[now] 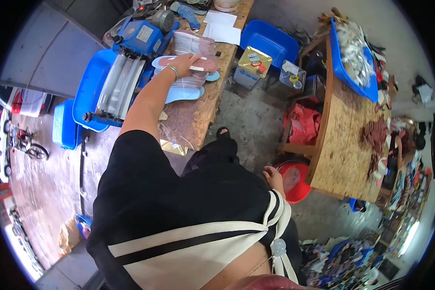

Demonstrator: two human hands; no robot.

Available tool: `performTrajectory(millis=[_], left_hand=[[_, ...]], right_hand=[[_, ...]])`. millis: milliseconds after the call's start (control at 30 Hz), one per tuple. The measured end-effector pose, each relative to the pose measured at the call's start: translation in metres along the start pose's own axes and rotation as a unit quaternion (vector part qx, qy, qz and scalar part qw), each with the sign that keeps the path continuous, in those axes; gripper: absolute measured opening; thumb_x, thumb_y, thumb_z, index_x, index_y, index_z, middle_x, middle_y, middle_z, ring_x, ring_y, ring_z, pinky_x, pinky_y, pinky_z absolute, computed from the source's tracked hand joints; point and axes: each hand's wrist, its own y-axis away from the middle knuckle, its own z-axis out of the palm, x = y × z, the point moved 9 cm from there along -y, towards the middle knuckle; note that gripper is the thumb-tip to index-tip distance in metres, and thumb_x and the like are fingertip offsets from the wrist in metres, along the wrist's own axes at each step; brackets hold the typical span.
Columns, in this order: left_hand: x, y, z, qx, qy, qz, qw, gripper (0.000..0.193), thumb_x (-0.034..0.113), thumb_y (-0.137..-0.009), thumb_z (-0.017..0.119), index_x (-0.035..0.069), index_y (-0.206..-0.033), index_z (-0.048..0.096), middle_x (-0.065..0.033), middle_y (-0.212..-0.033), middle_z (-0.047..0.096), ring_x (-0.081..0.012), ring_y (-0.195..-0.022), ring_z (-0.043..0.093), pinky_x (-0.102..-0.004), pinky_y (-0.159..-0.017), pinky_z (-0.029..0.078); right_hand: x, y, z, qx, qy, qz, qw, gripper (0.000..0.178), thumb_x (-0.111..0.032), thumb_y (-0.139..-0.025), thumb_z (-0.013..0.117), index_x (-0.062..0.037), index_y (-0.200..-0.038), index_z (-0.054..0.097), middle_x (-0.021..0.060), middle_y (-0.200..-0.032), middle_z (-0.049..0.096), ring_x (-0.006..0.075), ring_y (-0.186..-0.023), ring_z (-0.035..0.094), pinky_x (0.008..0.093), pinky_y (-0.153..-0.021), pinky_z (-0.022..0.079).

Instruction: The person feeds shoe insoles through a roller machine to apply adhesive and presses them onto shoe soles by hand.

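Note:
My left hand [182, 65], with a bracelet at its wrist, reaches over a wooden workbench [188, 126]. Its fingers close over a pink insole [209, 66] with a pale edge, on top of a stack; the thumb's grip is partly hidden. Light-blue insoles [183, 94] stick out beneath, towards me. Just beyond stands another tall stack of pink insoles [193, 42], tied with a thin band. My right hand [273, 177] hangs low at my side, holding nothing, its fingers loosely apart. Beside it is a red bucket [302, 193] with something skin-toned in it that I cannot make out.
A blue roller machine [141, 35] adjoins the bench on the left, with a blue tub [93, 72] beside it. Metal cans [249, 76] and a blue basin [270, 36] stand on the floor beyond. Another wooden table [348, 150] is at right.

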Motion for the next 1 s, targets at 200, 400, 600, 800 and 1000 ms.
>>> performTrajectory(millis=[200,400,600,800,1000], left_hand=[[-0.005,-0.002,-0.026,0.047,0.04,0.033,0.998,0.075,0.021,-0.066,0.071,0.023,-0.131,0.034,-0.0135,-0.104,0.052,-0.0323,-0.098,0.052,-0.0396,-0.084,0.042],[-0.027,0.018,-0.093,0.235,0.166,-0.037,0.957,0.07,0.022,-0.067,0.07,0.015,-0.128,0.038,-0.0131,-0.111,0.052,-0.0304,-0.101,0.052,-0.0363,-0.086,0.042],[-0.056,0.07,-0.106,0.435,0.315,-0.264,0.801,0.072,0.018,-0.064,0.073,0.012,-0.127,0.039,-0.0141,-0.121,0.048,-0.0302,-0.106,0.051,-0.0338,-0.09,0.041],[-0.026,0.034,-0.077,0.309,0.077,-0.323,0.891,0.084,0.025,-0.064,0.074,0.004,-0.132,0.029,-0.0198,-0.128,0.041,-0.0332,-0.12,0.037,-0.0389,-0.1,0.03],[0.008,0.132,0.072,0.473,0.42,-0.627,0.455,0.046,0.024,-0.076,0.067,-0.001,-0.11,0.047,-0.0153,-0.099,0.054,-0.0258,-0.089,0.054,-0.0369,-0.072,0.045]], right_hand=[[-0.13,-0.128,-0.008,-0.103,0.089,-0.198,0.971,0.018,-0.011,-0.077,0.059,-0.0046,-0.094,0.059,0.0141,-0.086,0.06,0.0294,-0.08,0.06,0.0351,-0.071,0.047],[-0.267,-0.214,-0.001,-0.197,0.058,-0.319,0.925,0.019,-0.008,-0.078,0.056,-0.0054,-0.096,0.057,0.012,-0.087,0.058,0.0263,-0.08,0.059,0.033,-0.068,0.047],[-0.385,-0.275,0.019,-0.195,0.006,-0.416,0.889,0.029,-0.012,-0.075,0.061,-0.0043,-0.102,0.054,0.0107,-0.093,0.056,0.0251,-0.087,0.057,0.0316,-0.074,0.046],[-0.489,-0.321,0.03,-0.143,-0.052,-0.539,0.828,0.066,-0.022,-0.065,0.073,-0.0068,-0.121,0.04,0.0169,-0.118,0.045,0.0337,-0.111,0.043,0.0382,-0.091,0.037],[-0.528,-0.364,0.061,-0.179,0.178,-0.629,0.735,0.07,-0.032,-0.062,0.074,-0.0091,-0.12,0.043,0.0161,-0.127,0.04,0.0338,-0.119,0.036,0.0418,-0.095,0.032]])
